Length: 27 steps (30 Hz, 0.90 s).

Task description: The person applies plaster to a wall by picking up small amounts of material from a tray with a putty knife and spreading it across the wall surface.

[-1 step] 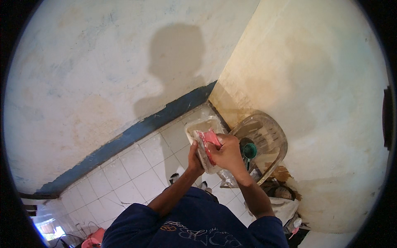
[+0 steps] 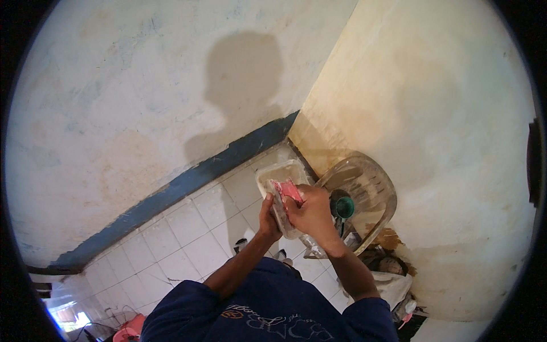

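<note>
My left hand (image 2: 269, 219) grips the near-left side of a whitish rectangular plastic tub (image 2: 283, 169), its thumb along the rim. Smears of pale paste coat the tub's inside and edges. My right hand (image 2: 312, 214) is closed around a flat pink plastic scraper (image 2: 290, 190), which is held over the tub and has white paste along its left edge. The right fingers hide part of the scraper and the tub's right wall. Both hands are in front of my body, above the tiled floor.
A dirty plastic chair (image 2: 386, 196) stands at the right against the wall, with a green dipper (image 2: 344, 208) on it. Behind it lie a stained sack (image 2: 390, 288) and clutter. Patchy walls meet ahead, one with a blue band (image 2: 213, 161). Something pink (image 2: 131, 328) is at lower left.
The pink scraper has turned and shifted slightly within the tub, with a small movement of my right hand. My left hand and the tub stay almost in place.
</note>
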Available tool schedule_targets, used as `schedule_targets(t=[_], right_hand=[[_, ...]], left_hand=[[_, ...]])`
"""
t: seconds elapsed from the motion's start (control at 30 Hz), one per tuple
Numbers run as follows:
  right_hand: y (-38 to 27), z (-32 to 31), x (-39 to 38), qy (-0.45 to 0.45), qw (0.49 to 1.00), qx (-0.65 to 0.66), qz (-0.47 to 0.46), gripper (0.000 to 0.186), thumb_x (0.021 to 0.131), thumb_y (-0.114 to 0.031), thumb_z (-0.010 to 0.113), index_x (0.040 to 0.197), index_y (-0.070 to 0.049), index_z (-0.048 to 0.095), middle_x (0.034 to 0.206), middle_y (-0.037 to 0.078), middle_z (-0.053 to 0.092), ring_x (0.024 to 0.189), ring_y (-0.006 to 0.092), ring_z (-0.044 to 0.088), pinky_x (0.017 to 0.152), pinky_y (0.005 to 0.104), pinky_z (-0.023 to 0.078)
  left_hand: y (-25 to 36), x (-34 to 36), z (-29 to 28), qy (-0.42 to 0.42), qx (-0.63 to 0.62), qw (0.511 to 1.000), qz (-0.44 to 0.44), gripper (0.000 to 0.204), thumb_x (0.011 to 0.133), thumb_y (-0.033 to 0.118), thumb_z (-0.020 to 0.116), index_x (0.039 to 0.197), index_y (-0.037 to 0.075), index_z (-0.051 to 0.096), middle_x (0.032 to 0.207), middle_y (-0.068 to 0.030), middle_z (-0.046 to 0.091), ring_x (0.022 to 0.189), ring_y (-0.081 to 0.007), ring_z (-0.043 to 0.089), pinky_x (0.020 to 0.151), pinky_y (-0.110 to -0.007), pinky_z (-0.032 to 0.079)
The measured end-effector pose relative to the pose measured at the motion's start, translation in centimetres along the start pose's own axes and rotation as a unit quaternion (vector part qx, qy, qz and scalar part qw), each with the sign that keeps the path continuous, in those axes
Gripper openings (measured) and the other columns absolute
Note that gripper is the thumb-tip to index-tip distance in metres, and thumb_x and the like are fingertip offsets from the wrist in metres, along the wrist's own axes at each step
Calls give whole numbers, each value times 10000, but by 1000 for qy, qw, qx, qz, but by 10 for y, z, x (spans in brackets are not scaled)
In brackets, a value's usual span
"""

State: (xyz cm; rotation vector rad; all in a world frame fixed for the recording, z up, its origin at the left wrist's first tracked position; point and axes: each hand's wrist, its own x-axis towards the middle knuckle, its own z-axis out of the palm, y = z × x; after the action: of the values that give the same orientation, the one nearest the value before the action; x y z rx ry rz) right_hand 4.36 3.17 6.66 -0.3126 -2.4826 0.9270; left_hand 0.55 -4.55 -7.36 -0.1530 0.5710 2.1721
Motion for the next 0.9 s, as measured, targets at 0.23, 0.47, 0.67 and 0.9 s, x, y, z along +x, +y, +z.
schedule_targets(t=[0.23,0.47,0.67,0.9], right_hand=[[15,-12,9,-50,997,-22,54,106,761,-81,669,826,0,653,666,206,608,582,356,610,558,389,472],[7,-37,5,-36,996,-5,84,94,781,-68,651,851,-4,657,648,163,611,569,255,591,564,357,461],[0,-68,12,-11,993,-10,114,90,775,-46,665,859,-17,660,643,129,614,550,197,578,559,334,454],[47,-64,7,-68,981,99,152,108,794,-31,682,895,5,675,643,-7,576,607,56,481,559,263,418]], left_hand=[[9,-9,15,-33,-52,998,2,756,832,596,513,1381,81,450,1310,-161,559,1173,-334,571,1010,-488,460],[12,-10,30,-35,-10,999,2,826,800,619,513,1421,84,404,1361,-167,521,1203,-352,546,1033,-505,434],[13,-9,9,12,-44,996,-74,881,788,645,491,1460,92,355,1399,-179,476,1236,-384,506,1039,-525,415],[21,-17,22,30,-40,998,-37,877,774,632,506,1459,103,362,1396,-176,478,1238,-381,501,1043,-532,409]])
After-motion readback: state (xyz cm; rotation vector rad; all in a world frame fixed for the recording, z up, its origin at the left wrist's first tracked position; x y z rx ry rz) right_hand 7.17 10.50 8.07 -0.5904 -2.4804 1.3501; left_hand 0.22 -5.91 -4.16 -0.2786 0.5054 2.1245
